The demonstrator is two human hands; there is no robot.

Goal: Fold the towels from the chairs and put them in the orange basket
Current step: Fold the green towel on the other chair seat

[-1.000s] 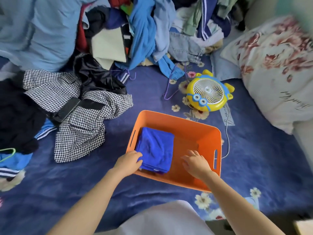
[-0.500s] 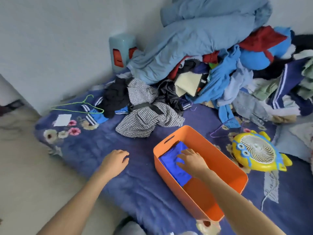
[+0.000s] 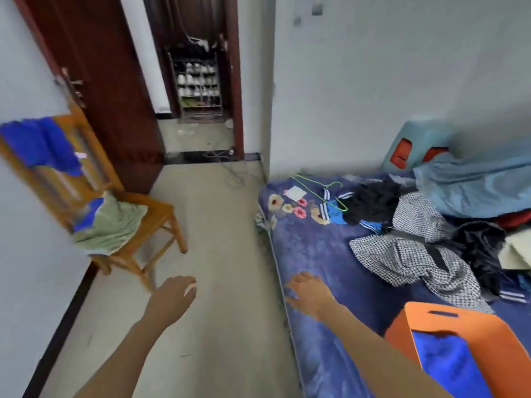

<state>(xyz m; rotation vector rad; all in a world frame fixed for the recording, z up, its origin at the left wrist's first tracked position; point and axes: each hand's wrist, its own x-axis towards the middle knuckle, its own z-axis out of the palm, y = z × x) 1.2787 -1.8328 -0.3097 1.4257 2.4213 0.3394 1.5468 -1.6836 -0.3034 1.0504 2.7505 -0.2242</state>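
The bed [image 3: 330,254], heaped with loose clothes beyond the right hand [image 3: 309,291], is used as the folding place, so the orange basket [image 3: 474,331] is kept on it, behind and to the right of that hand, with one folded blue towel [image 3: 448,366] already laid inside. The wooden chair [image 3: 149,208] stands ahead and left of the left hand [image 3: 175,294]; a blue towel [image 3: 40,145] is draped over its back and a green towel [image 3: 115,222] lies on its seat, apparently awaiting collection. Each grip is spread and nothing is held
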